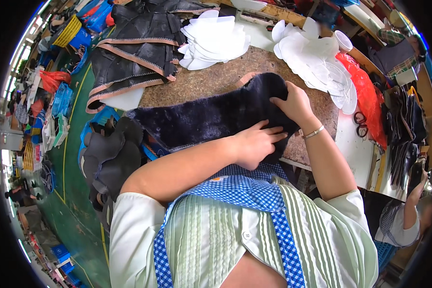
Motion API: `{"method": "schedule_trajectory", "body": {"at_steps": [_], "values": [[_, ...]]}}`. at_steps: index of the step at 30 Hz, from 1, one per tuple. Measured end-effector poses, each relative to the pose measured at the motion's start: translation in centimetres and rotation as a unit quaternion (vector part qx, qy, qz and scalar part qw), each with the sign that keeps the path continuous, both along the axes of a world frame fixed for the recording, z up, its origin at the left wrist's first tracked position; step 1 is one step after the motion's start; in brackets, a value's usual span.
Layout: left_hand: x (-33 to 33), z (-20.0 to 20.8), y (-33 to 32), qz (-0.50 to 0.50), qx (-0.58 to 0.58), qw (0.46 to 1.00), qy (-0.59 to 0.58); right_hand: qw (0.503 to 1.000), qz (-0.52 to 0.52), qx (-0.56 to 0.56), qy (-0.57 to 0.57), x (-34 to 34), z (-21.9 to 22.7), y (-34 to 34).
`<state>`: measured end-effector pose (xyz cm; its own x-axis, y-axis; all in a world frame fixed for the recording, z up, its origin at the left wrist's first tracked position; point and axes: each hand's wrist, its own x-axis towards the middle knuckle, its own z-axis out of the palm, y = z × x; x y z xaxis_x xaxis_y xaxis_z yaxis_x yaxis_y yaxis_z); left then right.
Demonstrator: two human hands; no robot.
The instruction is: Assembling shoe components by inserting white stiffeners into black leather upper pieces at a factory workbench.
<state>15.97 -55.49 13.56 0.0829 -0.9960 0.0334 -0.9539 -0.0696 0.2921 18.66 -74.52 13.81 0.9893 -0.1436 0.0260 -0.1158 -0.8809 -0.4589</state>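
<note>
Across the near edge of the board lies a dark plush boot upper, its furry side up and a strip of tan edging showing at its far side. My right hand grips its rounded right end, thumb on top and the other fingers hidden beneath. Flat on the plush near that end rests my left hand, fingers spread, the forearm crossing in front of me. The upper's left end stretches past the board's left side.
Black uppers with tan zigzag edging are heaped at the far left. White shaped sheets lie in two piles, one left and one right. Scissors sit beside a red plastic bag. Dark pieces fill a blue basket at left. Another person's arm shows at right.
</note>
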Motion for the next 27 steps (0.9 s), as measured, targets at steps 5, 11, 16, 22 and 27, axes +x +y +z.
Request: {"method": "schedule_trajectory", "body": {"at_steps": [5, 11, 16, 22, 27], "values": [[1.9, 4.3, 0.1, 0.053, 0.087, 0.945, 0.31, 0.995, 0.059, 0.079, -0.022, -0.9, -1.1, -0.8], [4.1, 0.7, 5.8, 0.461, -0.215, 0.86, -0.045, 0.955, 0.156, 0.016, -0.251, -4.9, -2.5, 1.3], [4.8, 1.1, 7.1, 0.47, -0.092, 0.876, 0.055, 0.952, 0.156, 0.015, -0.262, -4.0, -2.9, 1.0], [2.7, -0.5, 7.3, 0.548, -0.038, 0.835, 0.025, 0.979, -0.013, 0.078, -0.189, -2.9, -3.6, 0.5], [1.9, 0.1, 6.7, 0.542, 0.01, 0.84, 0.026, 0.961, -0.059, -0.111, -0.248, -2.2, -3.6, 1.7]]}}
